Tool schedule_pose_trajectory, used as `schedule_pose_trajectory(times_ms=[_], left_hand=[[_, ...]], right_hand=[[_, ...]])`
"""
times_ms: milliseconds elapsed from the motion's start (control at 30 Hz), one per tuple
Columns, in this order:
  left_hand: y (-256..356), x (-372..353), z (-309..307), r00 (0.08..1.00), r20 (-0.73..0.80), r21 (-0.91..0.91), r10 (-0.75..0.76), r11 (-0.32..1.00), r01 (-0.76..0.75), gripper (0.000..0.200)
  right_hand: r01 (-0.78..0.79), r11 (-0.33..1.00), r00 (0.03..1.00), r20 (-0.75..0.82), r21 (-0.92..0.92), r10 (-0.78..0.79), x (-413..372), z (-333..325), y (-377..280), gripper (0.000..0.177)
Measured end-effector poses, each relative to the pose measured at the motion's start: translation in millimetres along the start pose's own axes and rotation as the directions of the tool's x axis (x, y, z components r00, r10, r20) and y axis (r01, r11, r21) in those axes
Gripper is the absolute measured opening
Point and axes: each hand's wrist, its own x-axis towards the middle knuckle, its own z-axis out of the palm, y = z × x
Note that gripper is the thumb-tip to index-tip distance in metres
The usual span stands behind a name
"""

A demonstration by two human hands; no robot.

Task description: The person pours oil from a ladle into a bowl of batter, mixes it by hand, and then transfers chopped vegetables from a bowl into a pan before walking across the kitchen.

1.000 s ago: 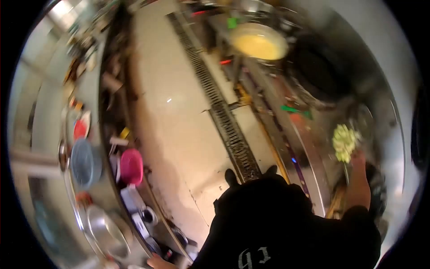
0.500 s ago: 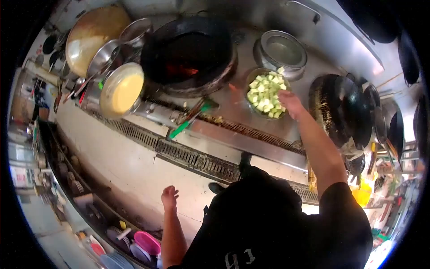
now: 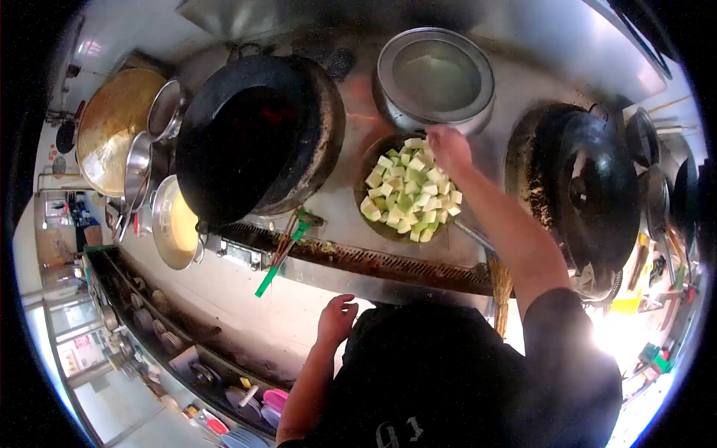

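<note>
Pale green and white vegetable cubes fill a round, dark-rimmed vessel on the steel stove top. A metal handle sticks out at its lower right, partly under my forearm. My right hand is at the vessel's upper right edge, against the cubes, its fingers pressed together; what they hold, if anything, is hidden. My left hand hangs by the stove's front edge, fingers loosely bent and apart, with nothing in it.
A metal pot of cloudy liquid stands behind the cubes. A large black wok lies left, a dark domed wok right. A green-handled brush lies at the front. A bowl of yellow liquid stands far left.
My right hand has gone from the right side of the cubes to their upper edge, near the pot. My left hand has come closer to the stove. The whole view has shifted and turned.
</note>
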Motion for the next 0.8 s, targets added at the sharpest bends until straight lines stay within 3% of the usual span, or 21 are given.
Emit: schedule_pose_trajectory(times_ms=[67, 100, 133, 167, 233, 267, 333, 400, 433, 467, 500, 633, 800], left_hand=[[19, 14, 3, 0.998, 0.06, 0.006, -0.031, 0.999, 0.031, 0.024], [30, 23, 4, 0.996, 0.08, 0.024, -0.029, 0.999, 0.028, 0.024], [43, 34, 6, 0.993, 0.114, 0.059, 0.008, 0.998, -0.015, 0.027], [54, 44, 7, 0.987, 0.151, 0.092, 0.046, 0.994, -0.06, 0.029], [75, 65, 10, 0.978, 0.168, 0.166, 0.126, 0.974, -0.154, 0.028], [84, 74, 12, 0.965, 0.164, 0.215, 0.205, 0.947, -0.238, 0.028], [92, 95, 14, 0.961, 0.212, 0.175, 0.179, 0.96, -0.218, 0.029], [90, 110, 16, 0.979, 0.172, 0.24, 0.113, 0.959, -0.153, 0.031], [94, 115, 16, 0.978, 0.142, 0.249, 0.155, 0.95, -0.187, 0.033], [89, 121, 17, 0.978, 0.143, 0.259, 0.154, 0.948, -0.187, 0.033], [79, 132, 21, 0.974, 0.112, 0.238, 0.196, 0.946, -0.218, 0.032], [73, 145, 19, 0.967, 0.12, 0.259, 0.225, 0.933, -0.25, 0.032], [59, 140, 7, 0.972, 0.151, 0.24, 0.177, 0.948, -0.21, 0.031]], right_hand=[[-0.112, 0.965, 0.959, 0.282, 0.238, 0.042, -26, -17, -26, 0.029], [0.191, 0.981, 0.972, 0.133, 0.045, -0.196, -39, -8, -26, 0.03], [0.441, 0.877, 0.896, 0.042, -0.191, -0.441, -53, -4, -24, 0.031], [0.411, 0.892, 0.911, 0.033, -0.19, -0.412, -70, -7, -19, 0.031], [0.029, 0.999, 0.988, 0.149, 0.037, -0.035, -103, -24, -22, 0.038], [0.005, 0.999, 0.99, 0.138, 0.038, -0.011, -120, -30, -20, 0.038], [-0.223, 0.927, 0.963, 0.082, -0.301, 0.258, -152, -48, -6, 0.043], [-0.201, 0.916, 0.966, 0.082, -0.347, 0.244, -178, -58, 19, 0.047], [-0.206, 0.918, 0.965, 0.082, -0.339, 0.247, -183, -63, 27, 0.047], [-0.275, 0.918, 0.872, 0.327, -0.287, 0.363, -184, -68, 34, 0.046], [-0.35, 0.902, 0.715, 0.551, -0.252, 0.431, -184, -72, 39, 0.045], [-0.237, 0.897, 0.77, 0.491, -0.373, 0.407, -191, -42, 64, 0.04], [-0.163, 0.935, 0.798, 0.516, -0.313, 0.312, -190, -94, 27, 0.034]])
